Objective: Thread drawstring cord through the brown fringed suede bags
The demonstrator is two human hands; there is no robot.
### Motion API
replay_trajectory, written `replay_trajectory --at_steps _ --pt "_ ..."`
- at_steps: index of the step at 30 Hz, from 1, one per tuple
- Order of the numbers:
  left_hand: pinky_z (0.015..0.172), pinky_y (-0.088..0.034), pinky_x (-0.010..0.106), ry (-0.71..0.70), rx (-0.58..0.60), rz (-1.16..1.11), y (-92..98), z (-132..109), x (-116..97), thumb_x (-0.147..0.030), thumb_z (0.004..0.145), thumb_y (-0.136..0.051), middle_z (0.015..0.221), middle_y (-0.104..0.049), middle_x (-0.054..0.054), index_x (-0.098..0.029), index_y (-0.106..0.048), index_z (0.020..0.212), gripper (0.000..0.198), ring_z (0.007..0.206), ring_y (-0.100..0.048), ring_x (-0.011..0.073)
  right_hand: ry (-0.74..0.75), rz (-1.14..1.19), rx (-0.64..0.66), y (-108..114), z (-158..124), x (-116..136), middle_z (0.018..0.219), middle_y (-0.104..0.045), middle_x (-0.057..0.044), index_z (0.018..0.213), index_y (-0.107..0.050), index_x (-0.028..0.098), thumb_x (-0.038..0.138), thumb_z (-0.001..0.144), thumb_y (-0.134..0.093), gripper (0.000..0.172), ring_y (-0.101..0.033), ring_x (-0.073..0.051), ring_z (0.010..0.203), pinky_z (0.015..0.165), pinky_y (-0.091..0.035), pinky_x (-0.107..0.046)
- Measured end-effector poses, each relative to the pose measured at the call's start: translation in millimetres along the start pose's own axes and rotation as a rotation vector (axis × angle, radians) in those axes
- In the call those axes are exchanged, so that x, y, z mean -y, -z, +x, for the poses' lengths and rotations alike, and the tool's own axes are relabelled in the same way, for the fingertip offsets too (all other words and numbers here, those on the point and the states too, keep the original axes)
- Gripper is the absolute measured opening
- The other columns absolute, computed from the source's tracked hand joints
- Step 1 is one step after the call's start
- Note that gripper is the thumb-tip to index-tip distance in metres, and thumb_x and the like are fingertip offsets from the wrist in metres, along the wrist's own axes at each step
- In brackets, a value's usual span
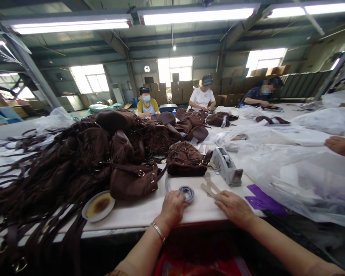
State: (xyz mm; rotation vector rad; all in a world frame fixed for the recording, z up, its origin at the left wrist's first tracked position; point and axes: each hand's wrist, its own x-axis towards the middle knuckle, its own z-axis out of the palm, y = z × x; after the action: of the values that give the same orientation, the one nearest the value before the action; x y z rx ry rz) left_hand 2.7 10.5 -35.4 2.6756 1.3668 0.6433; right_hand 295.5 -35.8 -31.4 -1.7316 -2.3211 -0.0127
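My left hand (172,209), with a silver bangle at the wrist, is closed at the edge of a coiled grey-blue tape (186,194) near the table's front edge. Its fingertips press against the coil; the palm side is hidden. To the right, my right hand (234,209) has its fingers together on the near ends of flat tan strips (209,189), which spread apart away from it. Just beyond both hands sits a brown fringed bag (186,159). A grey tape dispenser (227,166) stands past the right hand.
Brown bags with dangling straps pile up on the left (83,153). A smooth brown bag (135,180) lies behind a shallow dish (98,206) of yellowish stuff. Clear plastic sheeting (290,172) and a purple piece (264,200) cover the right. Several co-workers sit across; another person's hand (340,145) reaches in.
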Motion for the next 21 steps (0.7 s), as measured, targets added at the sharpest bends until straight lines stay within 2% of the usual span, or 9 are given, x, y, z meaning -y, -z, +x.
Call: replay_trajectory --at_steps 2,4,9,14,19,21 --pt "0.080 -0.044 0.036 -0.004 0.008 0.009 0.1 -0.1 -0.2 -0.023 0.085 -0.068 0.093 -0.062 0.009 -0.019 -0.068 0.094 0.010 0.090 -0.057 0.0248 -0.202 -0.017 0.020 -2.6 3.9 9.3 0.100 -0.067 -0.011 0.103 -0.070 0.021 0.027 0.095 -0.047 0.024 -0.062 -0.024 0.092 0.081 -0.048 -0.034" --pt "0.081 -0.044 0.036 -0.003 0.021 0.026 1.4 -0.2 -1.4 -0.023 0.085 -0.068 0.093 -0.062 0.009 -0.019 -0.068 0.093 0.009 0.091 -0.057 0.0248 -0.309 -0.027 0.044 -5.3 8.4 15.8 0.099 -0.065 -0.012 0.097 -0.068 0.019 0.024 0.092 -0.051 0.018 -0.062 -0.025 0.094 0.081 -0.047 -0.033" --pt "0.080 -0.044 0.036 0.024 0.049 0.063 7.3 -0.8 -7.0 -0.025 0.086 -0.068 0.093 -0.063 0.008 -0.019 -0.070 0.094 0.010 0.091 -0.058 0.0243 -0.359 0.097 0.108 -8.5 12.7 17.1 0.096 -0.064 -0.010 0.085 -0.067 0.017 0.019 0.089 -0.052 0.016 -0.062 -0.023 0.094 0.083 -0.045 -0.032" --pt "0.083 -0.043 0.037 0.011 0.054 0.066 8.6 -3.6 -9.2 -0.029 0.085 -0.071 0.090 -0.064 0.007 -0.021 -0.070 0.092 0.011 0.090 -0.058 0.0244 -0.397 0.110 0.123 -9.6 13.0 14.3 0.107 -0.062 -0.013 0.106 -0.067 0.016 0.023 0.089 -0.055 0.022 -0.063 -0.024 0.094 0.081 -0.044 -0.033" --pt "0.083 -0.042 0.037 -0.016 0.039 -0.028 9.6 -6.9 -17.6 -0.028 0.084 -0.070 0.086 -0.063 0.007 -0.020 -0.071 0.087 0.009 0.088 -0.058 0.0235 -0.466 0.171 0.157 -0.3 19.5 15.5 0.099 -0.064 -0.012 0.087 -0.070 0.018 0.020 0.084 -0.055 0.015 -0.064 -0.023 0.087 0.073 -0.043 -0.032" --pt "0.081 -0.042 0.035 0.008 0.020 -0.135 13.6 -6.5 -22.8 -0.025 0.085 -0.067 0.083 -0.062 0.007 -0.019 -0.072 0.086 0.008 0.085 -0.057 0.0222 -0.471 0.224 0.127 2.1 19.2 14.6 0.092 -0.066 -0.010 0.078 -0.068 0.019 0.019 0.080 -0.057 0.012 -0.063 -0.022 0.082 0.071 -0.042 -0.031"
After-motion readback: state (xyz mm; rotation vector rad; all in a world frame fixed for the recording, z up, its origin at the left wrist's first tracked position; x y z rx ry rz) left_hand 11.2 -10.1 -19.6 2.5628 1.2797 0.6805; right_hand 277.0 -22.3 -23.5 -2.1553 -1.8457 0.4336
